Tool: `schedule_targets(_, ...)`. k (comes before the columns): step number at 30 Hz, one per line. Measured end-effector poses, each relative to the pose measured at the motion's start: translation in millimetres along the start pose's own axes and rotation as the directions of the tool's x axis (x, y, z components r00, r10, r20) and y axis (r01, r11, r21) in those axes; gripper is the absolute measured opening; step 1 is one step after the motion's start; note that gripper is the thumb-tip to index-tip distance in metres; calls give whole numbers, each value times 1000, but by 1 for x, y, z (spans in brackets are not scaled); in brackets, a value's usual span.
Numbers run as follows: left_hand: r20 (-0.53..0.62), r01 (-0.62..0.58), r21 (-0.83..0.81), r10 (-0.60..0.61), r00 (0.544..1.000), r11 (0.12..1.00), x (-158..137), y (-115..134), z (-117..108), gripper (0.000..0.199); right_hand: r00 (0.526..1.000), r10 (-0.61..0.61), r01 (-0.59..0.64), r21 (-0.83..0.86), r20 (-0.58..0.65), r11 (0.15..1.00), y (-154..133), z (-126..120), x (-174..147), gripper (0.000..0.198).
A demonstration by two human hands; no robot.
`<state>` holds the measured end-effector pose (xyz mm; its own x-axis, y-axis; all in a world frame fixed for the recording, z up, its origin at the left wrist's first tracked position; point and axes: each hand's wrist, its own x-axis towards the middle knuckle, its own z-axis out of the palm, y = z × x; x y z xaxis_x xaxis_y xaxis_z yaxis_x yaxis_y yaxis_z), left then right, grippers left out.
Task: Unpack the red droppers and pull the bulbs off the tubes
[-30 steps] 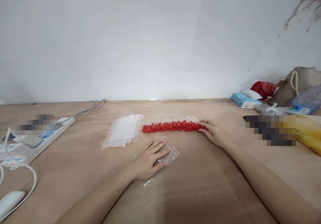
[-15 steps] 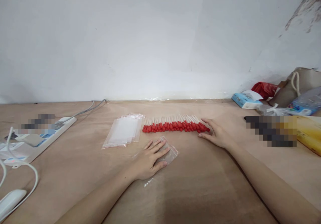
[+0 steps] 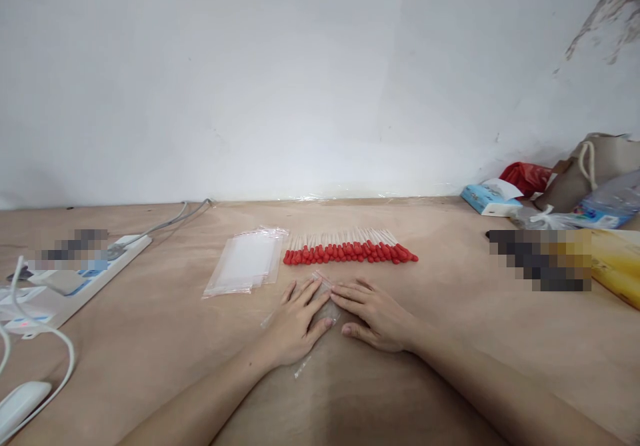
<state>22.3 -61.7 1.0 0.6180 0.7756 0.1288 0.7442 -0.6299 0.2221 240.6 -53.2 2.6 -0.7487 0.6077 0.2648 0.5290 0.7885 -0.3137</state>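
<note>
My left hand [image 3: 295, 326] lies flat with fingers spread on a clear zip bag [image 3: 327, 311] on the table. My right hand [image 3: 377, 313] rests just right of it, fingers stretched out, its fingertips on the bag's zip edge. Neither hand grips anything. Part of the bag is hidden under the left palm. Beyond the hands lies a row of thin pale sticks with red tips [image 3: 350, 253], red ends facing me. Left of the row is a stack of clear zip bags [image 3: 245, 259], lying flat and slightly fanned.
A white power strip [image 3: 100, 283] with cables lies at the left, near a white rounded object [image 3: 23, 403]. At the right are a blue tissue pack [image 3: 487, 201], a red bag [image 3: 527, 178], a grey bag [image 3: 570, 183] and a yellow pack [image 3: 617, 266]. A wall [image 3: 300, 86] bounds the table's back.
My right hand has moved left and nearer, from the right end of the red-tipped row to the zip bag. My left hand stays on the bag, whose visible corner has shifted left.
</note>
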Motion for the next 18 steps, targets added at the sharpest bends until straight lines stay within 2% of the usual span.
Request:
schedule_targets(3, -99, 75, -101, -85, 991, 992, 2, -1, -2, 44, 997, 45, -46, 19, 57, 999, 2, -1, -1, 53)
schedule_targets(6, -234, 211, -234, -266, 935, 949, 4, -8, -7, 36, 995, 55, -58, 33, 87, 998, 3, -4, -2, 53)
schedule_targets(8, -232, 298, -297, -371, 899, 907, 4, -15, -10, 36, 994, 53, -57, 41, 92, 998, 3, -5, -2, 53)
schedule_targets(10, -160, 366, -349, -440, 884, 863, 3, -19, -11, 42, 996, 43, -47, 48, 84, 998, 2, -4, -2, 52)
schedule_targets(12, -74, 392, -381, -450, 890, 838, 2, -20, -11, 37, 998, 32, -34, 46, 55, 998, 2, -3, -3, 51)
schedule_targets(14, -19, 357, -394, -396, 918, 847, 2, -20, -11, 24, 999, 34, -34, 36, -3, 999, 2, -1, -4, 50)
schedule_targets(16, -47, 311, -410, -361, 932, 857, 3, -25, -16, 21, 996, 56, -55, 29, -69, 998, 4, 2, -6, 49)
schedule_targets(17, -99, 311, -426, -386, 917, 849, 3, -32, -21, 22, 993, 73, -71, 28, -96, 997, 5, 3, -7, 48)
schedule_targets(18, -176, 323, -445, -436, 883, 835, 2, -41, -28, 21, 989, 89, -86, 28, -116, 996, 7, 4, -8, 47)
